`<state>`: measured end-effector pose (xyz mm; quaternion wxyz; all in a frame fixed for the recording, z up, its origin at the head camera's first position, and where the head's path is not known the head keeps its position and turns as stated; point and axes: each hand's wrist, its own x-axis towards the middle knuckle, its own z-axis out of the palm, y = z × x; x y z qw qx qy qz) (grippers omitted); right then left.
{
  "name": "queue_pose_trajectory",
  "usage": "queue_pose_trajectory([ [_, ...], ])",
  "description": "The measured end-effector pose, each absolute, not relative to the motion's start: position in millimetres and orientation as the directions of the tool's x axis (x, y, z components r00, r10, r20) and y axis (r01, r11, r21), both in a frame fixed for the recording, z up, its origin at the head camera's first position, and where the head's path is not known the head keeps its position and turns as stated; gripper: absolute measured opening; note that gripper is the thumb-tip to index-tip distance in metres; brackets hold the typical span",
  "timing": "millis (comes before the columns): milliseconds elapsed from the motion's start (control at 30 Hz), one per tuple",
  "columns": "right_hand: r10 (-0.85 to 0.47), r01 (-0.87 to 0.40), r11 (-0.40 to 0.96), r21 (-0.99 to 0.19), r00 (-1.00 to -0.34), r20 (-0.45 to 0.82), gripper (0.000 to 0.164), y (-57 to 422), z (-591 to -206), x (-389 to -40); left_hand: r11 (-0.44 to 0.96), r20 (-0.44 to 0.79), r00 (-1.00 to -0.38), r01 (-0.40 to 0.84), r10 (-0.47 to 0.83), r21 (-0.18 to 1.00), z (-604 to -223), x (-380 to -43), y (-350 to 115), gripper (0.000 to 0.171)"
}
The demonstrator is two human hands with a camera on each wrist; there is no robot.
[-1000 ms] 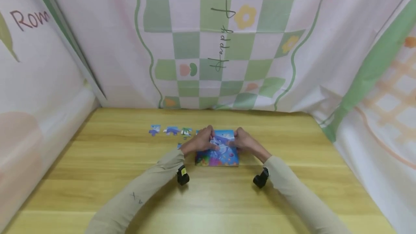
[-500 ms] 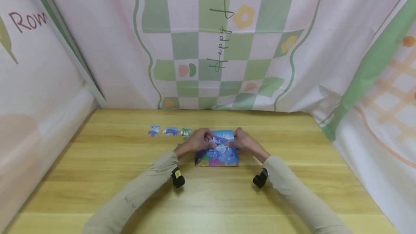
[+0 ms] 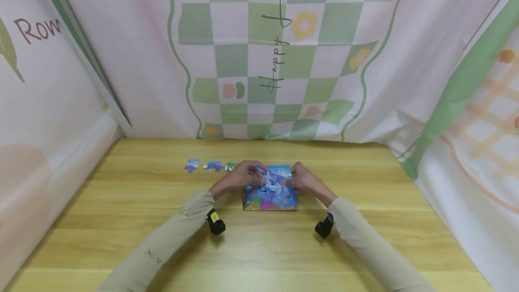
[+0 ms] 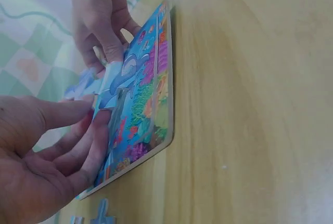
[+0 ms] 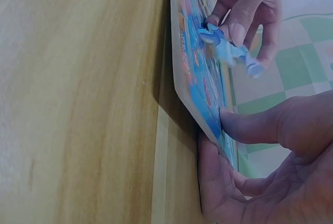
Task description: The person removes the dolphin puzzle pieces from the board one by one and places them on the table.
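A jigsaw puzzle board (image 3: 269, 203) with a bright undersea picture lies on the table between the hands. Over its upper left part, the left hand (image 3: 242, 175) pinches a blue-and-white puzzle piece (image 5: 226, 50) between thumb and fingers, tilted above the surface. At the board's right edge, the right hand (image 3: 306, 179) grips the rim; in the right wrist view its thumb (image 5: 255, 126) lies on the picture and its fingers are at the edge and underneath. The left hand hides part of the board in the head view.
Loose puzzle pieces lie in a row left of the board: a blue one (image 3: 192, 165), a purple one (image 3: 213, 166) and a green-and-white one (image 3: 230, 166) partly behind the left hand. Printed curtains (image 3: 267, 57) rise behind the wooden table (image 3: 267, 256).
The left hand has shifted slightly left, raising and tilting the puzzle piece off the board's picture. The right hand has stayed at the right edge.
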<state>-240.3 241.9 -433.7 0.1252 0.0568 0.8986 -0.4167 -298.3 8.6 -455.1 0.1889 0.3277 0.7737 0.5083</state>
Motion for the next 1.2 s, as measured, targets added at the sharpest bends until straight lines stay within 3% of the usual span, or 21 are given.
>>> queue_pose_trajectory([
  [133, -0.008, 0.201, 0.638, -0.744, -0.964, -0.267, 0.029, 241.6, -435.1, -241.8, 0.205, 0.044, -0.726, 0.251, 0.687, 0.946, -458.1, -296.0, 8.7, 0.026],
  [267, -0.015, 0.191, 0.637, -0.747, -0.966, -0.259, 0.036, 240.6, -435.6, -242.5, 0.141, 0.025, -0.761, 0.152, 0.649, 0.978, -458.9, -292.7, 7.3, 0.028],
  [467, -0.015, 0.196, 0.631, -0.751, -0.964, -0.264, 0.037, 239.7, -437.3, -243.5, 0.081, 0.045, -0.81, 0.114, 0.584, 0.99, -452.2, -290.7, -4.8, 0.034],
  [700, 0.006, 0.224, 0.616, -0.755, -0.96, -0.281, 0.03, 239.1, -437.2, -242.3, 0.103, 0.027, -0.841, 0.098, 0.541, 0.99, -450.7, -294.7, -30.8, 0.032],
  [1200, -0.001, 0.234, 0.616, -0.752, -0.955, -0.298, 0.032, 241.3, -434.4, -243.2, 0.194, -0.066, -0.897, 0.022, 0.438, 0.981, -441.8, -294.2, -112.6, 0.038],
])
